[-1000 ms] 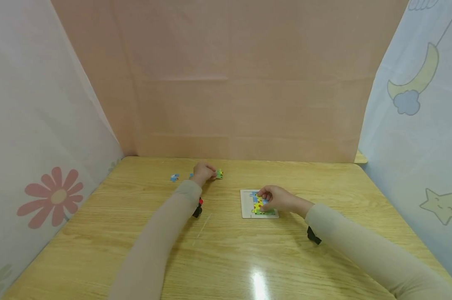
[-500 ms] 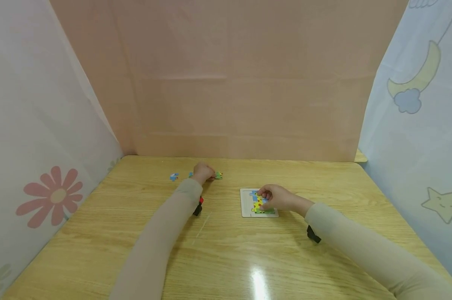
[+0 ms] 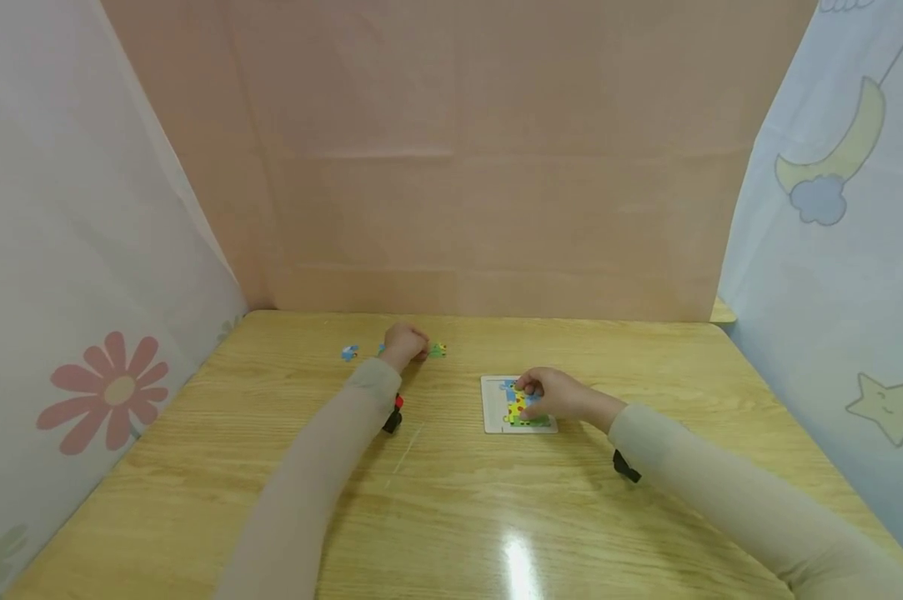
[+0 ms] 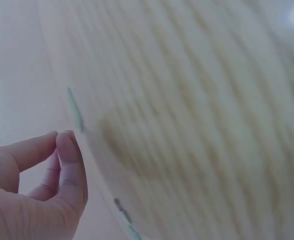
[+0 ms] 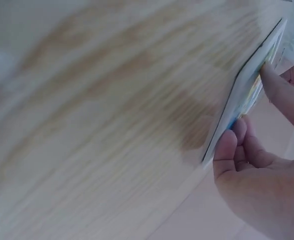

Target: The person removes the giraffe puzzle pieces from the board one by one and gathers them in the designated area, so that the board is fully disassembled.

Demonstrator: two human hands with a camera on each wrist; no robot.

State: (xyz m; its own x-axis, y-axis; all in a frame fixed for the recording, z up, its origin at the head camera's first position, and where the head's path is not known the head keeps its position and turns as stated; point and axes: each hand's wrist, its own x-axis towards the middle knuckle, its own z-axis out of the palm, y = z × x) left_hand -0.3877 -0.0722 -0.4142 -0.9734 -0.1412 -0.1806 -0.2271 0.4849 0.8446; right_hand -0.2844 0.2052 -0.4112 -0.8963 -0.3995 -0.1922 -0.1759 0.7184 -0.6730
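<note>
Light wood-grain bench (image 3: pixel 451 492) carries a white, thin-rimmed tray (image 3: pixel 493 408), along whose right side lies an interlocked jigsaw (image 3: pixel 514 410), yellow with red spots, blue above and green below. Right hand (image 3: pixel 559 395): thumb and curled fingers set apart, touching the jigsaw; whether they grip it cannot be told. Left hand (image 3: pixel 403 343): thumb and fingertip together, just beside a loose green-and-yellow piece (image 3: pixel 439 350), with a blue-and-white piece (image 3: pixel 349 352) farther left.
</note>
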